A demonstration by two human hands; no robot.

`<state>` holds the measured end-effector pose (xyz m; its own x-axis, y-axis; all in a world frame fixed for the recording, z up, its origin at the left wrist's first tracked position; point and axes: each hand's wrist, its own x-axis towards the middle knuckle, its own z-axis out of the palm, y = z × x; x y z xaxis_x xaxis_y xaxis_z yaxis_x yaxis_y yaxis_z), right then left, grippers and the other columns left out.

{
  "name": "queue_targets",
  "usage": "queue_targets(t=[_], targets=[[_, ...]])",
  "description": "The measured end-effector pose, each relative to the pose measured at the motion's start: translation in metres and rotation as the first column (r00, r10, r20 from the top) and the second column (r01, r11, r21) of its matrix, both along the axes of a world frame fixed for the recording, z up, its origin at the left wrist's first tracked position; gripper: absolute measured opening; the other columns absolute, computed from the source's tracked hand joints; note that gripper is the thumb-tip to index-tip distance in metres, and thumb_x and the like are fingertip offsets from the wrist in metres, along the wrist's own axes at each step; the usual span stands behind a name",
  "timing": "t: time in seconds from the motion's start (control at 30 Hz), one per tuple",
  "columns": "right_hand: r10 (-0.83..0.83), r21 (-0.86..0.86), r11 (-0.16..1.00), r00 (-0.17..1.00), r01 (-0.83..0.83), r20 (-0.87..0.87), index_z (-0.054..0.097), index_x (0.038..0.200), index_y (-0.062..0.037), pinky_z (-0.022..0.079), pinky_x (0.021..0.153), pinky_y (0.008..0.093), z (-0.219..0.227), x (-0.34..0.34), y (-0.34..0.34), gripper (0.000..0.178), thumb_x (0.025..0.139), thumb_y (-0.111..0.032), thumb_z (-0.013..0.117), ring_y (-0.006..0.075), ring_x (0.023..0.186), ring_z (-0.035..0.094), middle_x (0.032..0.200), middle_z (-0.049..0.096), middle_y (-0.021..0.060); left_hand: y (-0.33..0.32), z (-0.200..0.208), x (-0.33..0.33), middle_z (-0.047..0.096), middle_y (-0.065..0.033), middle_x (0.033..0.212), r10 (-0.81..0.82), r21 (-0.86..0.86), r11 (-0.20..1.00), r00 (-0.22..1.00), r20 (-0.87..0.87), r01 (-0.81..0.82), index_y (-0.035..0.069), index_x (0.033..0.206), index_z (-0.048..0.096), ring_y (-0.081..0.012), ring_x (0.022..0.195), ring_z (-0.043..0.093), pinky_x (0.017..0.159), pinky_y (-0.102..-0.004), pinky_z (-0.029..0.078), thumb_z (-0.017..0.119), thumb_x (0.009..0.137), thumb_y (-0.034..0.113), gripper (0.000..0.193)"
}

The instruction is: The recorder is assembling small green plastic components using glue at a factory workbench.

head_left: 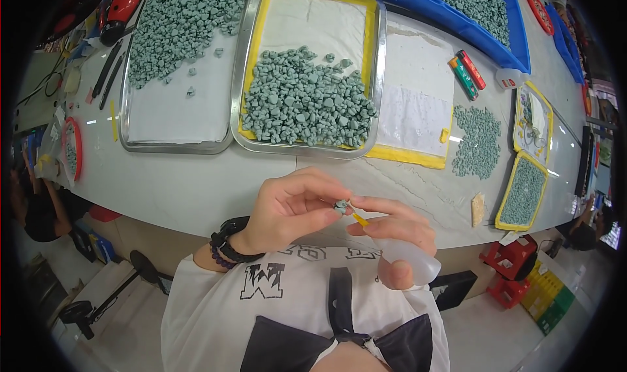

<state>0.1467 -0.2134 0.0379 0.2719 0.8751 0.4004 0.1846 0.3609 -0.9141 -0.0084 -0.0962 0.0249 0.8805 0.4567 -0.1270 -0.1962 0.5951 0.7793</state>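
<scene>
Between the thumb and fingertips of my left hand [292,205] is a small grey-green piece [341,206], too small to make out in detail. My right hand [401,227] is closed around a translucent squeeze bottle [421,265]. The bottle's yellow nozzle [360,220] points at the piece, close beside it; I cannot tell whether they touch. Both hands are held together in front of my chest, at the table's near edge. Beyond them, a metal tray [307,152] with a yellow-edged white liner holds a heap of similar grey-green pieces [304,104].
Another metal tray [179,147] with more pieces stands at left. A blue bin [450,29] full of pieces is at the far right. Nearer lie two lighters [467,75], a loose patch of small pieces [477,140] and a yellow-edged tray [516,227]. A red stool [513,261] stands below.
</scene>
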Motion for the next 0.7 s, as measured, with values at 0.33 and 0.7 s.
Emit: queue_targets(t=[0.33,0.7], targets=[[-0.013,-0.009,1.0,0.999,0.012,-0.04,0.053,0.089,0.0068,0.058,0.049,0.0402,0.0,0.0,-0.003,0.051,0.089,-0.042,0.04,0.0442,0.082,0.063,0.079,0.06,0.0313,-0.001,0.002,0.0,0.055,-0.0119,0.109,-0.002,-0.066,0.998,1.0,-0.004,0.002,-0.005,0.11,0.056,-0.02,0.103,0.059,0.089,-0.0295,0.048,0.053,0.081,-0.015,0.031],[-0.048,-0.032,0.998,0.999,0.048,-0.011,0.055,0.092,0.0034,0.056,0.056,0.0406,-0.003,0.007,-0.013,0.039,0.085,-0.035,0.052,0.038,0.082,0.065,0.086,0.063,0.025,-0.002,0.003,0.003,0.054,-0.0132,0.104,0.032,-0.005,0.999,0.998,-0.053,-0.032,-0.006,0.105,0.057,-0.0217,0.095,0.06,0.083,-0.0308,0.05,0.054,0.079,-0.012,0.027]])
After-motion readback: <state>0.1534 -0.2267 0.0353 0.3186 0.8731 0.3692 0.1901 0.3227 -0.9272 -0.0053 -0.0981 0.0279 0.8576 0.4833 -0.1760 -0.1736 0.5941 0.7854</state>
